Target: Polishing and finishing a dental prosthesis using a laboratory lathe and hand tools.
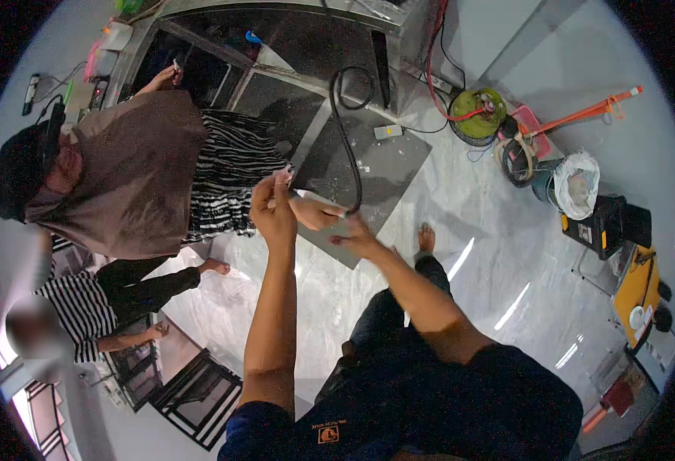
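Observation:
My left hand (pixel 274 211) is raised in the middle with its fingertips pinched on a small pale piece (pixel 286 174), too small to name. To its right, my right hand (pixel 363 240) reaches out with thumb and fingers apart, slightly blurred. Its fingertips are close to the lower end of a thick black cord (pixel 349 150), which hangs in a loop from the top. Another person's hand (pixel 316 213) lies between my two hands and reaches to the cord's end. Whether my right fingers touch the cord, I cannot tell.
A person in a brown top (pixel 130 169) stands close on the left; another in a striped shirt (pixel 84 307) is behind. A grey mat (pixel 387 173) bears a small grey box (pixel 388 131). Rightward are a green gas cylinder (pixel 472 115), a lined bin (pixel 576 184) and a black case (pixel 595 227).

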`<state>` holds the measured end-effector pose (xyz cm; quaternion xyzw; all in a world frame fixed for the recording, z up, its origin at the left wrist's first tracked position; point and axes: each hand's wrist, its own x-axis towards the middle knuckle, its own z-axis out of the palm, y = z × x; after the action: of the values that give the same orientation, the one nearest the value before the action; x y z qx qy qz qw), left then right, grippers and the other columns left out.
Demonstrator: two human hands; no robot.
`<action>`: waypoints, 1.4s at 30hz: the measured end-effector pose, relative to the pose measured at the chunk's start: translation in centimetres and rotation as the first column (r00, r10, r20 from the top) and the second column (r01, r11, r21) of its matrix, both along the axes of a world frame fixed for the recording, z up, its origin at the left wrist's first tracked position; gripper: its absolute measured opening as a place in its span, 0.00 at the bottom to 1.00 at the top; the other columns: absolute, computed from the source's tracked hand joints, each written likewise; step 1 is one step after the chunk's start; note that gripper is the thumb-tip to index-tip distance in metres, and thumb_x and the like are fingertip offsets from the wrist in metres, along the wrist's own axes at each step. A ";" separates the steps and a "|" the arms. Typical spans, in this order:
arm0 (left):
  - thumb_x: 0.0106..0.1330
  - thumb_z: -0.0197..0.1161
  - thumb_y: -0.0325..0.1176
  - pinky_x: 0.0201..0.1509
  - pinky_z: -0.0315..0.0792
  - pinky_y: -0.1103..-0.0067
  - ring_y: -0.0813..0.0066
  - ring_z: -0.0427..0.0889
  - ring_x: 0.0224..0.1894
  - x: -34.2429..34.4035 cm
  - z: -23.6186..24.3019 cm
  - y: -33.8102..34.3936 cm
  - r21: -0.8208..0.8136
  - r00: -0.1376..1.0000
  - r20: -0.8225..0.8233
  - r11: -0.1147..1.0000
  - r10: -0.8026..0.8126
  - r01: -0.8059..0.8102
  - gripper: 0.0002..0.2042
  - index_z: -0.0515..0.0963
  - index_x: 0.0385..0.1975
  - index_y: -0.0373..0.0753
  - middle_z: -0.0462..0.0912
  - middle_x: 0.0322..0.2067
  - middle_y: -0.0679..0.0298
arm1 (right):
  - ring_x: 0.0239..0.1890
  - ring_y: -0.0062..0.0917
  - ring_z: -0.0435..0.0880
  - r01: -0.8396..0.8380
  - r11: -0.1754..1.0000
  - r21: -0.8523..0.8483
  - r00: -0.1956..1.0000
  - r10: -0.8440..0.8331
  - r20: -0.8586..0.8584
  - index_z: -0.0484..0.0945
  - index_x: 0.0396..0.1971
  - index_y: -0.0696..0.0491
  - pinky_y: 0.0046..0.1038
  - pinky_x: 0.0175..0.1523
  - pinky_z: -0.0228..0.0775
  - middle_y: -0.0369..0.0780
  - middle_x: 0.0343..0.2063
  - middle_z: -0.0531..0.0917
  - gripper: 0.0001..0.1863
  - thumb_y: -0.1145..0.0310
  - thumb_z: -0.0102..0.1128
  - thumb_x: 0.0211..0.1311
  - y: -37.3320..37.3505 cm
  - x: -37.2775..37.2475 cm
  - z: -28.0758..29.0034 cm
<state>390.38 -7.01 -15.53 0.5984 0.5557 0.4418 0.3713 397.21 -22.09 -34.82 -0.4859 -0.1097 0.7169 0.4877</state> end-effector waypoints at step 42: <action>0.70 0.57 0.29 0.51 0.72 0.81 0.76 0.80 0.41 5.0 8.1 3.1 0.010 0.975 0.135 0.984 -0.177 0.177 0.09 0.79 0.38 0.28 0.83 0.37 0.61 | 0.49 0.45 0.77 0.069 0.895 0.442 -0.194 -0.422 0.886 0.78 0.50 0.55 0.40 0.52 0.70 0.48 0.49 0.77 0.19 0.69 0.64 0.58 -3.3 37.0 19.1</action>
<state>395.40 -3.87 -7.40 0.6139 0.4743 0.4459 0.4465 434.25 -25.36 -15.75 -0.8028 -0.4217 -0.0250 0.4207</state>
